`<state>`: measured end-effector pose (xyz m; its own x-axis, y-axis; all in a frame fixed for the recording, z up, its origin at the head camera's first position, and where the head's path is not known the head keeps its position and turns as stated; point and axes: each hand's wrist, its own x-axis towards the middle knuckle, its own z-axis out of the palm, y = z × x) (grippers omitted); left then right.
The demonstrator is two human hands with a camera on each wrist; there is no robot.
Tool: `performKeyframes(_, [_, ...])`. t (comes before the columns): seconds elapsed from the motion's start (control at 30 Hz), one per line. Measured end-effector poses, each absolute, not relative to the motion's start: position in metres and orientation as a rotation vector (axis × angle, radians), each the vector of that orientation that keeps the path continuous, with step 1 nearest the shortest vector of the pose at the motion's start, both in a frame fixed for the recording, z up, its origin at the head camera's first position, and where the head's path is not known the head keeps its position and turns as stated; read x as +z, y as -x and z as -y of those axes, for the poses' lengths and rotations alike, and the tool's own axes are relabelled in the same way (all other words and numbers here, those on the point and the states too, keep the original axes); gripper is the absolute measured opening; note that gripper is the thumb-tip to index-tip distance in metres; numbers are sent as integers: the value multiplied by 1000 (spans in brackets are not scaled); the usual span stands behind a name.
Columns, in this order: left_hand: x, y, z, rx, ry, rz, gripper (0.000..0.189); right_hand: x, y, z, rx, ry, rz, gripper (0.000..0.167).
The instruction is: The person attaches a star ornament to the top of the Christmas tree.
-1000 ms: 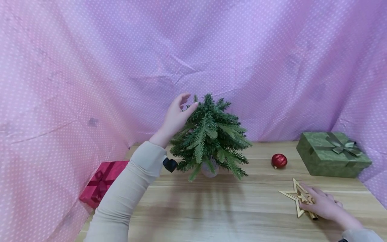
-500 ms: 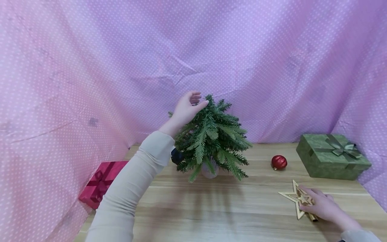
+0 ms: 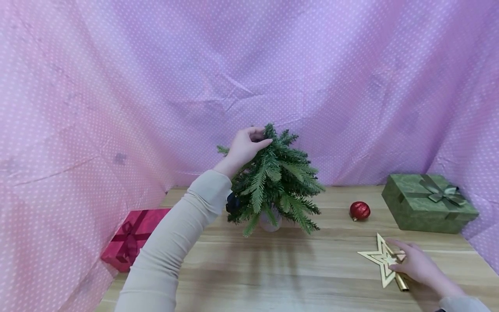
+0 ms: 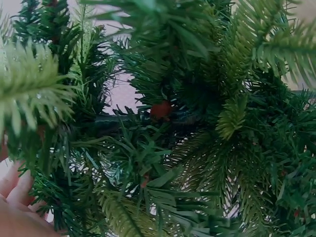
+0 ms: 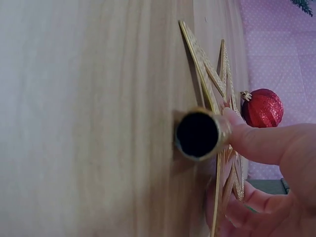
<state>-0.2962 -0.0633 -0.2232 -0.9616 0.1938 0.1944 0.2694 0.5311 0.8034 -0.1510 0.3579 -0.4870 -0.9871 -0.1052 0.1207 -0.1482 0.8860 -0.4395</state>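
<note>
A small green artificial Christmas tree (image 3: 284, 173) stands mid-table on a pale round base (image 3: 270, 220). My left hand (image 3: 246, 145) holds the tree near its top, the thumb in front and the fingers partly hidden among the needles. In the left wrist view, branches (image 4: 168, 163) fill the picture and part of the left hand (image 4: 22, 207) shows at the lower left. At the right, my right hand (image 3: 419, 264) grips a gold star tree topper (image 3: 383, 258) low over the table. Its hollow tube (image 5: 200, 134) faces the right wrist camera, with the thumb beside it and fingers behind the star.
A red bauble (image 3: 360, 210) lies behind the star. The green gift box (image 3: 432, 203) with a bow sits at the back right, and a red gift box (image 3: 132, 238) at the left, partly behind the left sleeve. Pink dotted cloth (image 3: 249, 65) hangs around the wooden table (image 3: 241, 268).
My left hand has moved right and slightly down onto the treetop, its fingers closing there. The star has tilted a little in my right hand, showing more of its tube.
</note>
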Motion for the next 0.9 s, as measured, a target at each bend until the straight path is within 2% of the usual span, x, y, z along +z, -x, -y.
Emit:
performKeyframes(0.33, [-228,297,63,-1434,399,2659,46,-492,149,-365,935,-280,2945,58])
performKeyframes(0.53, [-231,298,63,-1441,402,2651,43,-486,152,-364,944,-215,3064,46])
performKeyframes(0.9, [-235,299,64,-1519,377,2594,42,-477,154,-351,1108,-158,3042,45])
